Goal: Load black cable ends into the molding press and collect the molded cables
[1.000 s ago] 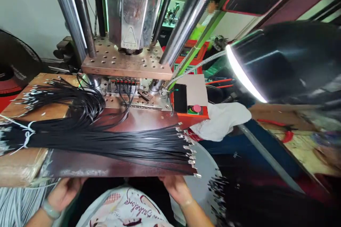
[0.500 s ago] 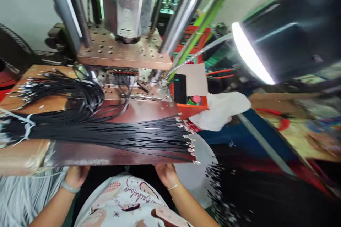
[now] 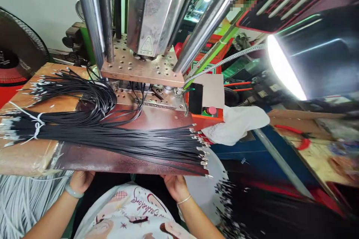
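Observation:
My left hand (image 3: 81, 181) is under the front edge of the brown tabletop (image 3: 92, 160), its fingers mostly hidden by it. Farther right, my right hand (image 3: 175, 187) is at the same edge, fingertips also out of sight. Above them a bundle of black cables (image 3: 131, 141) lies across the tabletop, tied at the left with a white tie (image 3: 38, 125) and fanned out to metal-tipped ends at the right. Behind it curves a second bunch of black cables (image 3: 98, 99). A few of its strands run into the press, under its drilled metal plate (image 3: 143, 73).
A red control box (image 3: 218, 114) with a pink button stands right of the press, beside a white cloth (image 3: 238, 123). A lit lamp (image 3: 284, 67) hangs at the right. Grey cables (image 3: 25, 201) fill the lower left, a fan (image 3: 17, 48) the far left. Black cables (image 3: 260, 205) lie lower right.
The press's upper plate sits lower over its base, narrowing the gap between them. My view has shifted, so the scene lies slightly farther right. Both hands stay under the table edge.

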Demonstrator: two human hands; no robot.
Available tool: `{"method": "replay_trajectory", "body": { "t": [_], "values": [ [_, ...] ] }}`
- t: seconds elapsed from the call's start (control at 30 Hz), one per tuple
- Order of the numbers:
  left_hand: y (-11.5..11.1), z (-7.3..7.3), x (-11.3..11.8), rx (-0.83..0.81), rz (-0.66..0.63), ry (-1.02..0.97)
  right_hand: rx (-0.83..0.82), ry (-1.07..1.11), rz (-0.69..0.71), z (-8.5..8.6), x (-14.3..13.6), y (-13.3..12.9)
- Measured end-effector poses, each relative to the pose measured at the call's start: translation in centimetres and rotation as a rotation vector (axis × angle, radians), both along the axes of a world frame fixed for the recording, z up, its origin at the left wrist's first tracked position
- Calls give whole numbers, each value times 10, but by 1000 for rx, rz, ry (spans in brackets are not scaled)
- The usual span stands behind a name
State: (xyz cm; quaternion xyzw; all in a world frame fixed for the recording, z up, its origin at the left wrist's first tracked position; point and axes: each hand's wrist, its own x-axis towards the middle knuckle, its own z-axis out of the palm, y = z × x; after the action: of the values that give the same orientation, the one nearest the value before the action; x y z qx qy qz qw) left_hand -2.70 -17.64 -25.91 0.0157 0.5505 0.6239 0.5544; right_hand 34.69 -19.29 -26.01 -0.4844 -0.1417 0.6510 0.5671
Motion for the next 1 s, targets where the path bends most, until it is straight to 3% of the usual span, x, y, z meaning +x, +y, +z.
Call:
{"method": "replay_trajectory", "body": {
  "t": [0.17, 0.3, 0.37, 0.43, 0.5, 0.57, 0.6, 0.67, 0.8, 0.9, 1.0],
  "values": [
    [10, 8, 2, -11, -104, 51, 9, -29, -18, 3, -3, 4],
    [-12, 19, 11, -29, -267, 107, 38, -188, 24, 15, -10, -3],
    [-29, 39, 9, -53, -366, 121, 156, -500, 112, 32, -12, -13],
    [-34, 74, -2, -25, -468, 254, 478, -890, 253, 58, -12, -23],
    [-19, 120, -22, 95, -567, 674, 897, -1201, 341, 91, -13, -23],
    [12, 163, -46, 229, -542, 1290, 1151, -1413, 350, 122, -18, -13],
    [29, 180, -58, 252, -550, 1598, 1181, -1515, 335, 135, -21, -5],
    [56, 199, -78, 202, -622, 1992, 1131, -1704, 348, 151, -26, 14],
    [67, 196, -92, 185, -756, 2283, 975, -1952, 492, 154, -26, 44],
    [62, 189, -92, 237, -793, 2335, 908, -2006, 624, 150, -22, 63],
    [71, 187, -105, 164, -840, 2310, 897, -1987, 732, 150, -26, 81]
  ]
}}
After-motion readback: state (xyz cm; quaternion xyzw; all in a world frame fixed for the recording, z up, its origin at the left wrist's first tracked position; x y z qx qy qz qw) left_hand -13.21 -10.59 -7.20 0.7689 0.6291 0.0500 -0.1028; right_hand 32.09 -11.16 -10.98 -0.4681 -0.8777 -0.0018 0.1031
